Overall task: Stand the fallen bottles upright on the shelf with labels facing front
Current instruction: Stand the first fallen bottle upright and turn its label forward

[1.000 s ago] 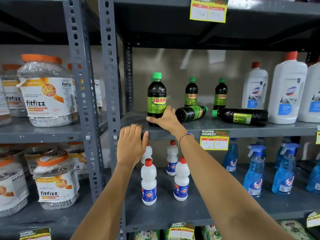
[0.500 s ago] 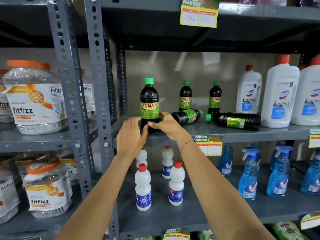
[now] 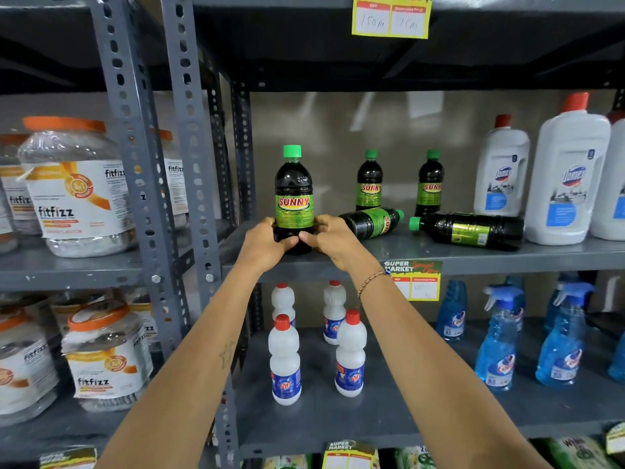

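Front Sunny bottle (image 3: 293, 198) upright at the left front edge of the grey shelf (image 3: 422, 253), green cap up, label facing out. Both hands clasp its base: left hand (image 3: 267, 243) and right hand (image 3: 333, 238), thumbs nearly meeting in front. Just right, two fallen bottles: nearer fallen bottle (image 3: 373, 222) cap pointing right, farther fallen bottle (image 3: 473, 230) cap pointing left. Two upright Sunny bottles (image 3: 369, 184) stand behind them. White Domex jugs (image 3: 568, 177) far right.

Fingers (image 3: 287, 243) hide btl (image 3: 293, 198) base; price tag (image 3: 419, 286) writing illegible.
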Action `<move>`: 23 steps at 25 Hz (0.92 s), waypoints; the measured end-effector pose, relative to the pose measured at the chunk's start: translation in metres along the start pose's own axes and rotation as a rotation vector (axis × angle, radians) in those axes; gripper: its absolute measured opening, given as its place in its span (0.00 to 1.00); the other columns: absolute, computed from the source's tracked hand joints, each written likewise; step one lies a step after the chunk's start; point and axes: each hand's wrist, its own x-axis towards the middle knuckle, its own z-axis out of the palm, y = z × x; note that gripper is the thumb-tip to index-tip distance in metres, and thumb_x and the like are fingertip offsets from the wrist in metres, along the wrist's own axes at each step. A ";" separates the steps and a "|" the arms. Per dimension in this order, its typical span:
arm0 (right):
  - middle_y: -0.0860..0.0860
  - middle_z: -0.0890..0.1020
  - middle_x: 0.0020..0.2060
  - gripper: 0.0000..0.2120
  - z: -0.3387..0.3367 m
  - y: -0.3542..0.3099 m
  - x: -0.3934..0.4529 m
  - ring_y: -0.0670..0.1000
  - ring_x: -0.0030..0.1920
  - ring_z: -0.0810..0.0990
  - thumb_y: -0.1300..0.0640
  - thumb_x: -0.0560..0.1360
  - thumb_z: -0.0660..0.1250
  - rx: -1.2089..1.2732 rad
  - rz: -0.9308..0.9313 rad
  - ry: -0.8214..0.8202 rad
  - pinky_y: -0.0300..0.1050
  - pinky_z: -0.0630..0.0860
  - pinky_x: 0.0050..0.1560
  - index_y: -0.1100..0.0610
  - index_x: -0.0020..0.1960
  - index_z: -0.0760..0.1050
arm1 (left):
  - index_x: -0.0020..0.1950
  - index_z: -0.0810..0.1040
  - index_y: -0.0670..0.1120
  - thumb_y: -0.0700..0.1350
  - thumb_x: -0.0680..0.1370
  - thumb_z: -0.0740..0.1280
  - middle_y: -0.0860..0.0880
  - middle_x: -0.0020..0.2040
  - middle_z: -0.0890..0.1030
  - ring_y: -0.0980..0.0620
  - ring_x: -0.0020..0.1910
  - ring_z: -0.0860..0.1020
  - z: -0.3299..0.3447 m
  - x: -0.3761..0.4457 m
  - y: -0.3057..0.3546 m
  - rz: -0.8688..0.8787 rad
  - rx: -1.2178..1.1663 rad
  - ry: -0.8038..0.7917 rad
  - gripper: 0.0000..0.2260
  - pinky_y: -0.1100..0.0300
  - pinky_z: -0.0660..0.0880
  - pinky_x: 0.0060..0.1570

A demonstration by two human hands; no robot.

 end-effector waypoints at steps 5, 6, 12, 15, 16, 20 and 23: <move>0.61 0.79 0.60 0.21 -0.002 -0.004 -0.015 0.55 0.59 0.78 0.68 0.75 0.67 0.014 -0.013 -0.020 0.52 0.73 0.66 0.65 0.67 0.70 | 0.66 0.71 0.43 0.48 0.72 0.73 0.45 0.62 0.78 0.48 0.59 0.76 -0.006 -0.014 0.002 0.015 -0.049 0.009 0.25 0.60 0.70 0.55; 0.61 0.79 0.60 0.21 -0.002 -0.005 -0.018 0.55 0.58 0.78 0.68 0.75 0.67 0.011 -0.017 -0.018 0.52 0.73 0.66 0.65 0.67 0.70 | 0.66 0.71 0.43 0.48 0.72 0.74 0.45 0.62 0.78 0.48 0.60 0.76 -0.007 -0.016 0.003 0.020 -0.045 0.010 0.26 0.60 0.70 0.55; 0.61 0.80 0.60 0.18 0.003 -0.015 -0.034 0.55 0.59 0.78 0.69 0.76 0.65 -0.045 -0.026 -0.011 0.52 0.72 0.67 0.65 0.66 0.72 | 0.66 0.71 0.42 0.49 0.72 0.73 0.44 0.60 0.79 0.47 0.58 0.77 -0.011 -0.029 0.006 0.053 -0.001 0.042 0.26 0.57 0.72 0.54; 0.61 0.79 0.61 0.18 0.003 -0.015 -0.040 0.54 0.60 0.77 0.68 0.76 0.65 -0.062 -0.011 -0.033 0.52 0.72 0.67 0.65 0.66 0.72 | 0.69 0.68 0.42 0.50 0.73 0.72 0.44 0.63 0.78 0.46 0.61 0.76 -0.008 -0.033 0.003 0.066 -0.016 0.017 0.28 0.54 0.72 0.58; 0.60 0.79 0.62 0.19 0.002 -0.014 -0.041 0.55 0.62 0.77 0.68 0.77 0.64 -0.065 -0.005 -0.029 0.52 0.71 0.68 0.65 0.67 0.70 | 0.69 0.68 0.41 0.51 0.73 0.72 0.44 0.63 0.77 0.45 0.62 0.75 -0.006 -0.034 0.002 0.080 -0.017 0.057 0.29 0.52 0.72 0.59; 0.56 0.77 0.46 0.12 -0.023 -0.010 -0.036 0.54 0.48 0.75 0.65 0.75 0.64 0.026 0.041 0.213 0.50 0.74 0.54 0.67 0.58 0.75 | 0.56 0.74 0.42 0.48 0.77 0.66 0.45 0.51 0.76 0.48 0.50 0.75 0.013 -0.052 0.013 0.333 -0.039 0.418 0.12 0.53 0.73 0.49; 0.53 0.76 0.39 0.05 -0.051 0.000 -0.011 0.53 0.41 0.74 0.58 0.72 0.63 0.006 0.114 0.421 0.51 0.77 0.48 0.55 0.37 0.73 | 0.47 0.74 0.43 0.46 0.80 0.59 0.48 0.45 0.75 0.50 0.45 0.72 0.039 -0.067 0.038 0.516 0.007 0.338 0.08 0.55 0.71 0.46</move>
